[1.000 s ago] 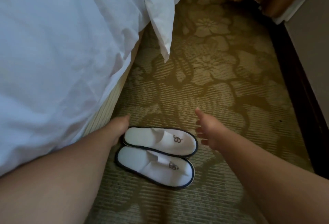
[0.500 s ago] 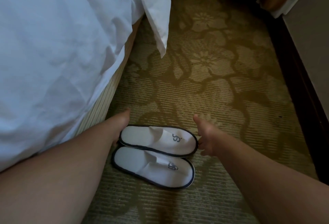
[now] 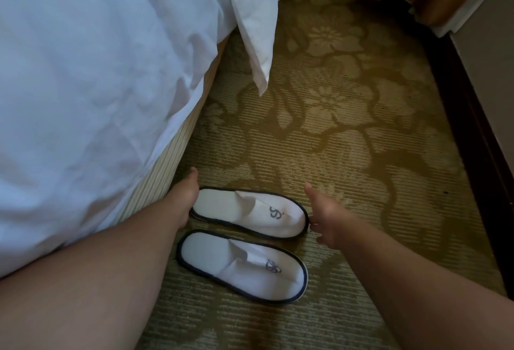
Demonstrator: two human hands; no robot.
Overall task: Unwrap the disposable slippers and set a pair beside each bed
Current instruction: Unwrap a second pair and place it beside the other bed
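The placing step is looking nearly done; both slippers are lying unwrapped on the carpet point(image 3: 361, 155), just beside the bed base point(image 3: 155, 183), toes pointing right. The left hand point(image 3: 185, 196) is resting at the heel of the far slipper point(image 3: 250, 212), fingers hidden, so I cannot tell its grip; the right hand point(image 3: 324, 216) is touching that toe, thumb raised, fingers loosely curled, hold unclear. The near slipper point(image 3: 242, 265) is lying untouched. The next move is probably calling for a small squaring nudge; open carpet is stretching right toward the dark skirting point(image 3: 478, 127), while the duvet point(image 3: 83, 71) is overhanging on the left.
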